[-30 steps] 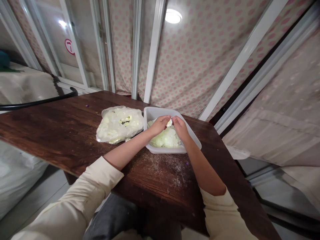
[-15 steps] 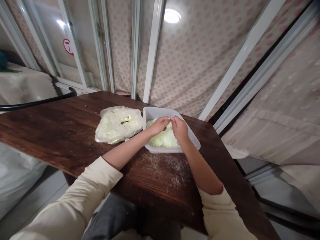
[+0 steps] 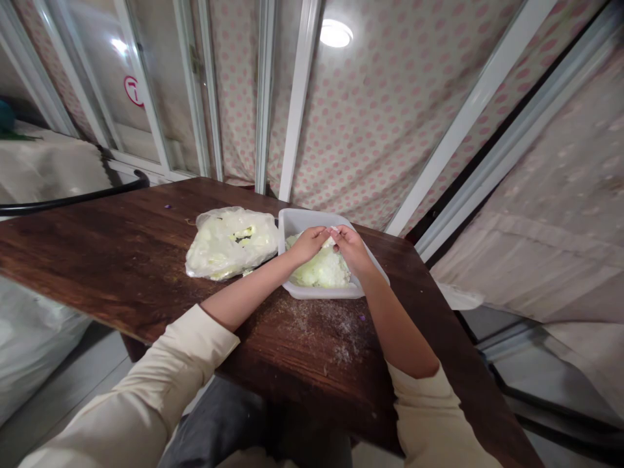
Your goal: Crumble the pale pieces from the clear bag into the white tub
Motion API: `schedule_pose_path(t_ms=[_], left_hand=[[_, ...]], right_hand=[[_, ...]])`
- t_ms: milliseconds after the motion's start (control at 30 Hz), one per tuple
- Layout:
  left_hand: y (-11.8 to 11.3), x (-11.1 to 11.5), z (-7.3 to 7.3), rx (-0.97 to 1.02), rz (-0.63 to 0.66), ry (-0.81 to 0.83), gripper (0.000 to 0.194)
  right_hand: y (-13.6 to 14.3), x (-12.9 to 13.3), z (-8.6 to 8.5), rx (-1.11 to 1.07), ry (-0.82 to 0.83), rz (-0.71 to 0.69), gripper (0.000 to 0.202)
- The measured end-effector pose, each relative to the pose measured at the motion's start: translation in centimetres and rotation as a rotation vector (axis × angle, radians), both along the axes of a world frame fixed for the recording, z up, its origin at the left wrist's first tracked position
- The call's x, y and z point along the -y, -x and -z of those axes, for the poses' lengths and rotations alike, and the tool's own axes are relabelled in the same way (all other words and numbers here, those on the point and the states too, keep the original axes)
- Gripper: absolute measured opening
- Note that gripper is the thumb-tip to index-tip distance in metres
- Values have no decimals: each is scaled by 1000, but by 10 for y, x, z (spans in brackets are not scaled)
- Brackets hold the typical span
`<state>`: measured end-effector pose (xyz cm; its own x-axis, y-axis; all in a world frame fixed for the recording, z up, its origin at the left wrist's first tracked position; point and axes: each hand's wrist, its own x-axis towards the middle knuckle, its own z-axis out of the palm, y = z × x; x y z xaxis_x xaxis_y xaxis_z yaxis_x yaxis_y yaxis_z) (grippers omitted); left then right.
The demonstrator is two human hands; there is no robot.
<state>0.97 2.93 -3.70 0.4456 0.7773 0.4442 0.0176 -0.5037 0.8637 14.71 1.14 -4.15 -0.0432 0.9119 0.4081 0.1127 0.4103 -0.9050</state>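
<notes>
A small white piece (image 3: 331,241) is held above a pale plastic tub (image 3: 326,294), near its far side; it is gripped between the fingertips of the left hand (image 3: 310,244) and those of the right hand (image 3: 353,249), which are brought together at the tips; the fingers of both are curled and pinched on it, though how each single finger is placed cannot be told, since the piece is mostly covered by them. Below the hands, the tub is partly filled by a heap of white and pale-green bits (image 3: 319,270); just beside the tub, on the left, a clear plastic bag (image 3: 219,244) is laid, through which pale contents are seen and in which a ragged opening is shown. Both are borne by a dark wooden table (image 3: 146,253); its surface in front of the tub is strewn with fine whitish crumbs (image 3: 344,351); beyond it, the window frames are backed by a pink-dotted curtain (image 3: 370,130).
</notes>
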Motion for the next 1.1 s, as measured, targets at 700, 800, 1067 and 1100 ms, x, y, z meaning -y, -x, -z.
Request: schedule_pose_path(t_ms=[700,800,1067,1100], left_hand=[[1,-3,0,-124,-145,-48,33],[1,-1,-2,-118,-153,-55,33],[2,0,-4,-74,-145,-100,32],[2,-1,-3,-71,-136,-107,32]], right_hand=[[-7,-9,7,-276,77,255,41],[-9,-12,9,-165,35,410,39],[-2,-8,5,-61,129,286,42],[-2,-6,4,-49,107,240,40]])
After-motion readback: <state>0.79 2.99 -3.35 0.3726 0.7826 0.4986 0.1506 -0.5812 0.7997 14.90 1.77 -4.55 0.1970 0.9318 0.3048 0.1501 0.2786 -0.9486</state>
